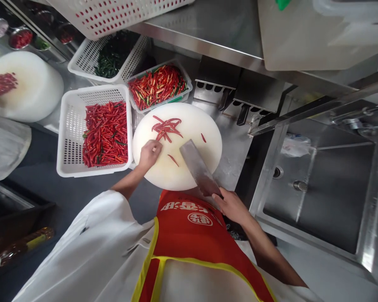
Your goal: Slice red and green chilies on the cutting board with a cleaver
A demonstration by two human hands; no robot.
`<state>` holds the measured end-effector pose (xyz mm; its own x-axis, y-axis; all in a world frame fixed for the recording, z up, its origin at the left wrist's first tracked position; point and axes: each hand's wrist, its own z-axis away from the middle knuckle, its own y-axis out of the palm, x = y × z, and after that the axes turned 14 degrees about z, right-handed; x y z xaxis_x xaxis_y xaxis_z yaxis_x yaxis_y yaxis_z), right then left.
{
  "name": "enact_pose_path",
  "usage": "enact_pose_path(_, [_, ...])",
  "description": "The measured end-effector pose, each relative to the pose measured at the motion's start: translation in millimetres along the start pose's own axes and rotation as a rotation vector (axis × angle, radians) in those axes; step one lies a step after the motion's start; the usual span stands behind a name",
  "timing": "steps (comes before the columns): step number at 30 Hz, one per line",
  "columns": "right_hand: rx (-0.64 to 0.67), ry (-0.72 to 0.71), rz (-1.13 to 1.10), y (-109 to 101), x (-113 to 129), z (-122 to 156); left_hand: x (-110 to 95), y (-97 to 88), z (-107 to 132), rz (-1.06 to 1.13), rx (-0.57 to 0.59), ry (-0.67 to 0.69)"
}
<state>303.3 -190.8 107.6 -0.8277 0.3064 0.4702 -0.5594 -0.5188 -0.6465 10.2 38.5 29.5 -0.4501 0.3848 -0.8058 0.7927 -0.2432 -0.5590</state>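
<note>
My right hand (231,204) grips the handle of a cleaver (199,165), whose broad blade lies over the right front part of a round white cutting board (208,126). Several long red chilies (167,127) are heaped on the board's upper left. My left hand (150,154) is at the board's left edge, fingers curled in at the near end of that heap; whatever is between the fingertips is hidden. A loose chili piece (173,160) lies between my left hand and the blade. Another red piece (203,137) rests farther right.
Left of the board stands a white basket (63,142) of red chilies. Behind are a clear tub (189,86) of cut chilies and a basket (82,69) of dark greens. Knife racks (217,73) stand under a steel shelf (204,35); a sink (330,197) is at right.
</note>
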Motion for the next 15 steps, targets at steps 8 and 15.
enact_pose_path(8, [0.020, -0.080, 0.050, 15.4, 19.8, -11.7, 0.2, 9.9, -59.9, -0.311, 0.443, 0.161])
enact_pose_path(15, [-0.064, 0.046, 0.048, 9.6, 11.1, -8.9, -23.9, 28.6, 5.5, -0.107, 0.596, 0.345])
